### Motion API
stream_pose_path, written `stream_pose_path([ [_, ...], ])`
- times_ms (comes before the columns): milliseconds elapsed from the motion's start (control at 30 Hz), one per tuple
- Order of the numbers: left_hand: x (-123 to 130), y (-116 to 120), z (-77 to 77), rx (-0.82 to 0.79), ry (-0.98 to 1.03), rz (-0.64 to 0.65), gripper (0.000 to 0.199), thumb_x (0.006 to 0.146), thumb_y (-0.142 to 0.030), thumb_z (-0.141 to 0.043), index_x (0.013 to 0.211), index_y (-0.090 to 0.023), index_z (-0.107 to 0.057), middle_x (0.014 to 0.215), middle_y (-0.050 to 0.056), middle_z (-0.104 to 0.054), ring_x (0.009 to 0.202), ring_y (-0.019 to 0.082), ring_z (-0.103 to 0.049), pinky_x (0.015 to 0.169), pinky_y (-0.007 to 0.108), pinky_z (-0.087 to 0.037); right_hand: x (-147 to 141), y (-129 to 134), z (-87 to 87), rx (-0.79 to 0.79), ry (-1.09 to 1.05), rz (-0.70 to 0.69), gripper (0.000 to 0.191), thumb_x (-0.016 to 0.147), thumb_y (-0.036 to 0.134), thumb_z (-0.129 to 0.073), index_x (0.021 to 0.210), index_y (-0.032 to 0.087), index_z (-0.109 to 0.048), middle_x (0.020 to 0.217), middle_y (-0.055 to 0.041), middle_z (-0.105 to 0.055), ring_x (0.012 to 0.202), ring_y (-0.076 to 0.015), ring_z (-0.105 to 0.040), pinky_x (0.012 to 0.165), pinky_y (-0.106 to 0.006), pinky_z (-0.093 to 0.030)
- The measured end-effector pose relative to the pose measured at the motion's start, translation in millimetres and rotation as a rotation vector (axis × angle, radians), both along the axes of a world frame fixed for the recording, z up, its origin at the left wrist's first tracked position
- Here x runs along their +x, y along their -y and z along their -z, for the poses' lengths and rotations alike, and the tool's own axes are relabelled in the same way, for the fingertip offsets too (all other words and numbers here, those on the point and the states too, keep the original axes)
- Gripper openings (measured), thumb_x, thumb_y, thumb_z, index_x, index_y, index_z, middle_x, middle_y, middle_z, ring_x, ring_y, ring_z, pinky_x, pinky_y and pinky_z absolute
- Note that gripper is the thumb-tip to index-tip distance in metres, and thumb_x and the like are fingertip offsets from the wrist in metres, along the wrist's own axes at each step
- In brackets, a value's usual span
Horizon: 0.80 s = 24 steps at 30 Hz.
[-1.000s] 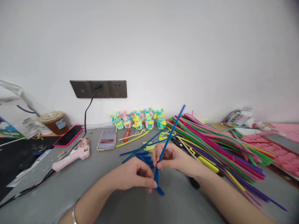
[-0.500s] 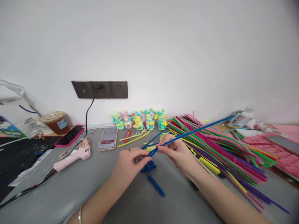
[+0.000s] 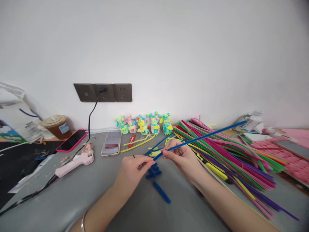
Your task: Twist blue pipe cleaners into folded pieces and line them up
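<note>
A long blue pipe cleaner (image 3: 207, 133) slants up to the right across the view. My right hand (image 3: 180, 156) pinches it near its lower part, between thumb and fingers. Its lower end is between the thumb and fingers of my left hand (image 3: 137, 167). Just below the hands, short blue pieces (image 3: 154, 174) lie crossed on the grey mat, and a separate blue piece (image 3: 161, 192) lies nearer to me. Yellow pieces (image 3: 154, 153) lie partly hidden behind my fingers.
Colourful pipe cleaners (image 3: 229, 151) spread over the right side, beside a yellow-black tool (image 3: 216, 170). Small figures (image 3: 154, 124) stand along the wall. On the left are a pink glue gun (image 3: 74, 164), two phones (image 3: 110, 143) and a lidded cup (image 3: 58, 126).
The blue pipe cleaner's far end has moved slightly to the right. My left fingers have closed in a little around its lower end, and more of the crossed blue pieces shows.
</note>
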<state>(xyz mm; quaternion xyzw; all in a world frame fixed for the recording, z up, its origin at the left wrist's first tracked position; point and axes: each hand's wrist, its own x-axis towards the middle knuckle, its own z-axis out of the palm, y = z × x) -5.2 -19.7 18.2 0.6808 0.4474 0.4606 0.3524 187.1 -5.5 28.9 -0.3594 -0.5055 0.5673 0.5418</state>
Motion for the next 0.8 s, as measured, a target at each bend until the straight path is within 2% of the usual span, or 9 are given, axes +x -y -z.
stream_pose_path([
  [133,0,0,-6.1,0.015,0.023,-0.055,0.004,0.072,-0.029,-0.075,0.071,-0.026,-0.077,0.066,0.002,-0.073,0.058,0.019,-0.063,0.061,0.027,-0.045,0,-1,1.4,-0.007,-0.013,0.005,0.028,0.066,0.033,-0.082,0.073,0.02,-0.059,0.074,0.0005,-0.065,0.064,-0.0123,-0.061,0.062,-0.024,-0.051],
  [233,3,-1,-12.2,-0.078,0.151,-0.069,0.008,0.071,-0.03,-0.076,0.07,-0.022,-0.075,0.066,0.003,-0.072,0.058,0.018,-0.063,0.06,0.027,-0.047,-1,0,2.1,0.053,-0.011,0.009,0.024,0.069,0.03,-0.081,0.073,0.021,-0.059,0.076,0.0014,-0.063,0.065,-0.0122,-0.061,0.063,-0.025,-0.051],
  [333,9,0,-15.0,-0.334,0.496,-0.016,0.02,0.066,-0.035,-0.08,0.074,-0.018,-0.073,0.064,0.003,-0.071,0.06,0.016,-0.065,0.054,0.022,-0.048,-4,7,0.6,0.286,0.059,0.054,0.018,0.075,0.021,-0.076,0.07,0.021,-0.058,0.075,0.0009,-0.059,0.07,-0.0141,-0.06,0.063,-0.026,-0.05],
  [400,14,3,-14.4,-0.533,0.754,-0.007,0.03,0.058,-0.036,-0.085,0.077,-0.016,-0.073,0.063,0.001,-0.069,0.06,0.013,-0.064,0.05,0.018,-0.046,-6,15,-1.2,0.495,0.181,0.05,0.017,0.079,0.014,-0.07,0.07,0.022,-0.058,0.075,-0.0014,-0.061,0.072,-0.0165,-0.06,0.065,-0.03,-0.05],
  [467,20,9,-12.8,-0.699,0.92,0.008,0.035,0.052,-0.035,-0.089,0.078,-0.016,-0.074,0.066,0.001,-0.069,0.059,0.009,-0.062,0.05,0.015,-0.046,-7,23,-2.4,0.732,0.328,0.005,0.019,0.082,0.007,-0.063,0.073,0.023,-0.062,0.079,-0.0044,-0.063,0.074,-0.0181,-0.061,0.067,-0.033,-0.051],
  [533,26,15,-11.1,-0.798,0.973,0.063,0.035,0.051,-0.032,-0.091,0.078,-0.016,-0.075,0.073,0.002,-0.071,0.062,0.008,-0.062,0.054,0.015,-0.047,-8,29,-2.4,0.861,0.412,0.038,0.021,0.083,0.003,-0.06,0.077,0.023,-0.064,0.081,-0.006,-0.064,0.074,-0.0185,-0.061,0.064,-0.033,-0.051],
  [600,30,20,-9.9,-0.81,0.985,0.116,0.034,0.052,-0.031,-0.091,0.079,-0.016,-0.076,0.075,0.002,-0.071,0.065,0.008,-0.061,0.059,0.016,-0.048,-8,32,-1.9,0.933,0.45,0.097,0.021,0.083,0.002,-0.06,0.081,0.023,-0.065,0.08,-0.0064,-0.064,0.073,-0.0187,-0.061,0.062,-0.032,-0.051],
  [700,32,23,-8.6,-0.782,0.962,0.197,0.028,0.059,-0.029,-0.088,0.078,-0.014,-0.076,0.075,0.003,-0.069,0.068,0.008,-0.058,0.061,0.017,-0.047,-6,30,-2.0,0.959,0.475,0.169,0.022,0.082,0.003,-0.062,0.084,0.024,-0.067,0.081,-0.0063,-0.066,0.073,-0.0192,-0.061,0.062,-0.033,-0.051],
  [800,31,22,-6.7,-0.799,0.952,0.227,0.022,0.062,-0.029,-0.086,0.074,-0.013,-0.075,0.071,0.002,-0.066,0.068,0.008,-0.056,0.062,0.019,-0.044,-4,26,-3.3,0.963,0.509,0.175,0.021,0.082,0.003,-0.062,0.083,0.024,-0.067,0.084,-0.006,-0.068,0.075,-0.0195,-0.062,0.064,-0.034,-0.05],
])
